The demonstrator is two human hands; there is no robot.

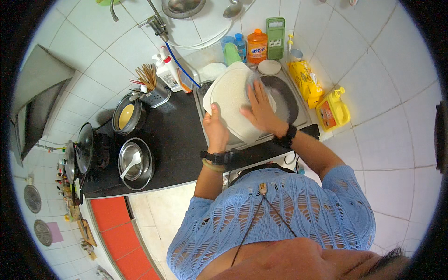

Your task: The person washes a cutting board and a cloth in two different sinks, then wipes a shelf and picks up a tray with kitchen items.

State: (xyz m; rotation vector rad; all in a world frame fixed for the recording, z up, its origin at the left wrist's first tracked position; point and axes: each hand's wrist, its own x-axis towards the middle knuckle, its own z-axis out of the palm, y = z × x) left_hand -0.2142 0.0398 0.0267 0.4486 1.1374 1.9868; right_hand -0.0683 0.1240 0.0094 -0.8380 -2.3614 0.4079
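My left hand [216, 129] grips the near left edge of a large cream-coloured piece [231, 94] with rounded corners, perhaps a board or a lid. It is tilted up over the sink [303, 120]. Against its upper face lies my right hand [263, 108], fingers spread and blurred. A greyish patch [252, 79], possibly a scrubbing pad, shows at those fingertips, too smeared to settle. Behind the cream piece, a dark round pan [292, 92] sits in the sink, partly hidden.
Bottles, including an orange one [257, 49], and a green grater [275, 38] line the back wall. A yellow pump bottle [333, 110] stands right. On the black counter [175, 140] are a chopstick holder [155, 96], a pot with a yellow bowl [126, 116], and nested metal bowls [151, 164].
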